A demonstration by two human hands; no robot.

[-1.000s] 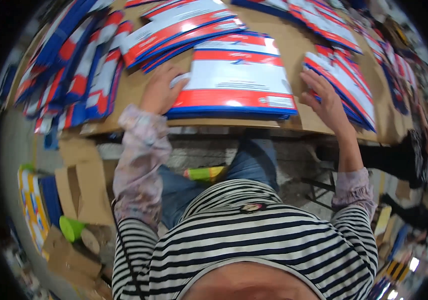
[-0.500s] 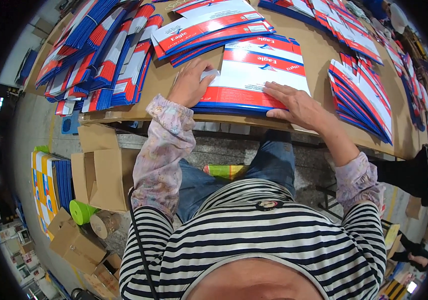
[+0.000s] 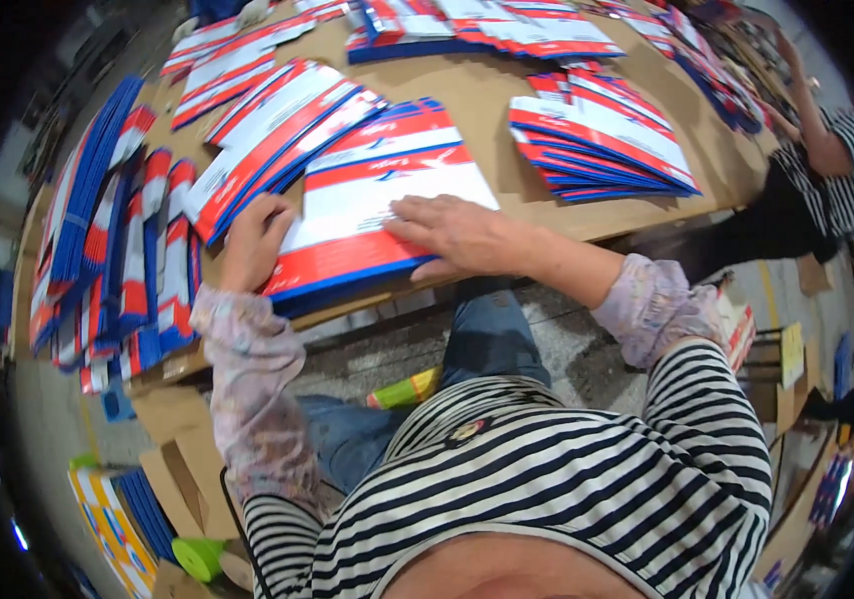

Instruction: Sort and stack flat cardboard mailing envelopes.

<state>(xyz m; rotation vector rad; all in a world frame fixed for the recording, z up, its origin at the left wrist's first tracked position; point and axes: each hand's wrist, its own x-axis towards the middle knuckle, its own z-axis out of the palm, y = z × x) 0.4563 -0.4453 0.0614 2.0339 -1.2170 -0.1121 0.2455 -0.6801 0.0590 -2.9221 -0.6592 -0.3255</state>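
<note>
A stack of flat printed cartons [image 3: 347,258] in red, white and blue lies in front of me at the table's near edge. On its top sheet my right hand [image 3: 457,235] rests palm down, fingers stretched out. My left hand [image 3: 255,245] is at the stack's left edge, its fingers curled and its thumb towards the cartons; whatever is between them is hidden. Just beyond that hand lies a fanned pile of the same cartons [image 3: 267,135]. Another fanned pile [image 3: 602,140] sits to the right.
Tied bundles of cartons [image 3: 97,240] are heaped on the table's left end. More piles [image 3: 487,30] lie along the far side of the table [image 3: 467,85]. A person in a striped top [image 3: 837,150] stands at the right. Below left are an open cardboard box [image 3: 182,469] and a green roll [image 3: 195,559].
My view has swung to the right, so the table appears tilted and shifted left. Both hands stay on the same stack. The person at the right shows more fully.
</note>
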